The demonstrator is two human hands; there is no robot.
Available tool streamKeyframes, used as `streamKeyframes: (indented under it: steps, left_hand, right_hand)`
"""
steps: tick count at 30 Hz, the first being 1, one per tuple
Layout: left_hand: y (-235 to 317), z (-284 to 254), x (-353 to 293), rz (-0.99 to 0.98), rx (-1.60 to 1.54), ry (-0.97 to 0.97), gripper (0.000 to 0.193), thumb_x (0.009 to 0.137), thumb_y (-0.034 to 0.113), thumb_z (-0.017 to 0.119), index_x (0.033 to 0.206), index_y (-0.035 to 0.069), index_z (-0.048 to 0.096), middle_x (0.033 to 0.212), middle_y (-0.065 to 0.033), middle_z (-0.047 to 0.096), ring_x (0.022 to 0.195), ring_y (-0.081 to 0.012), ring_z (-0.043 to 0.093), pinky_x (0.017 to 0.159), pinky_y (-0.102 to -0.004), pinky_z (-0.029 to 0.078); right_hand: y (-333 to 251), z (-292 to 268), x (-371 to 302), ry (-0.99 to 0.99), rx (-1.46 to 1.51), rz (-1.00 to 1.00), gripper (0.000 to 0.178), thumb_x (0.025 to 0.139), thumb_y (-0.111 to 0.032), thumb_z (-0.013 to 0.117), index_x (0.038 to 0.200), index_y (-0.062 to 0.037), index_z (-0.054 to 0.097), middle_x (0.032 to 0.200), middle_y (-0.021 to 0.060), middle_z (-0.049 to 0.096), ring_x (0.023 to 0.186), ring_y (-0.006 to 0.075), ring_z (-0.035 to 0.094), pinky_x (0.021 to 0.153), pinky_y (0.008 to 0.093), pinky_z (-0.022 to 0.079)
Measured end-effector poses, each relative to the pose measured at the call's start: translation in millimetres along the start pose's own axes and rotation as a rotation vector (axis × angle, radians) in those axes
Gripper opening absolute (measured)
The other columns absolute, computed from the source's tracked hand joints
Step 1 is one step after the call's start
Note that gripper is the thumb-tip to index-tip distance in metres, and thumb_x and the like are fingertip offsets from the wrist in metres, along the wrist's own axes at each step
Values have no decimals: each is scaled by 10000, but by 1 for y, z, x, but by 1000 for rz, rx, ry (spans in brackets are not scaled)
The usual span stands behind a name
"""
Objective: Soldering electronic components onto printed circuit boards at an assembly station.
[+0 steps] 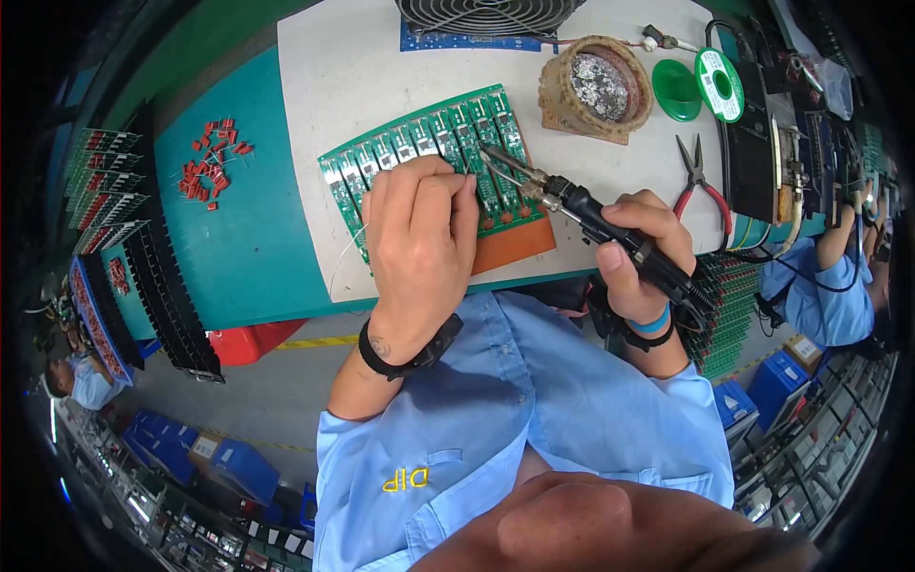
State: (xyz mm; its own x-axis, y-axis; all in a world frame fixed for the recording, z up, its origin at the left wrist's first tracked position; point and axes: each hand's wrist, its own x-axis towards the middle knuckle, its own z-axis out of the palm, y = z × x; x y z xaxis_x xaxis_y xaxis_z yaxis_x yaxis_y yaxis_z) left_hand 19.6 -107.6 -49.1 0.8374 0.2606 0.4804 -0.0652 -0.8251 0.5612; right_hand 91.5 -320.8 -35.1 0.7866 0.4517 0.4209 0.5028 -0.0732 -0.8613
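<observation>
My right hand (648, 253) grips the black handle of a soldering iron (610, 224). Two slim metal prongs at its front reach over a green circuit board panel (505, 124), made up of several narrow boards side by side. Over the panel's near part, my left hand (424, 229) is closed in a pinch, fingertips close to the prongs. Thin solder wire (345, 250) trails from beside this hand toward the near edge; its end at the fingertips is hidden. Part of the panel lies under my left hand, and an orange-brown sheet (515, 246) shows beneath its near edge.
Red components (212, 164) lie loose on the green mat at left, near racks of boards (100, 181). A crusted pot (599, 86), solder spool (719, 84), red-handled pliers (699, 181) and a fan (491, 14) surround the panel. Other people sit at both sides.
</observation>
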Motion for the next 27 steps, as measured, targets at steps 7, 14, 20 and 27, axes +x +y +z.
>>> streamKeyframes:
  steps: [7,14,20,27]
  left_hand:
    - [0,1,1,10,18,-8,179,770,-31,753,882,40,633,945,-66,618,814,-249,561,703,-367,398]
    - [0,3,0,10,3,1,164,767,-29,758,873,35,650,932,-63,618,798,-248,553,705,-368,407]
    - [6,-4,-1,25,31,-24,154,762,-21,758,865,31,656,962,-53,655,793,-237,534,706,-363,415]
    - [13,-5,-4,29,4,-93,195,708,-72,753,837,31,649,1022,-38,734,750,-229,519,675,-324,448]
  right_hand:
    - [-1,0,1,-7,-7,2,272,843,-135,757,1025,27,636,785,141,664,633,183,611,573,271,469]
    - [-2,-1,0,-27,-6,12,274,848,-139,757,1029,26,634,794,144,671,633,186,616,573,273,473]
    - [-7,-1,-2,-47,-13,87,327,863,-198,718,1037,59,615,849,166,637,726,201,579,660,297,451]
    - [-9,-2,-3,-53,-19,106,336,862,-208,722,1033,61,615,850,165,638,729,203,581,663,300,453]
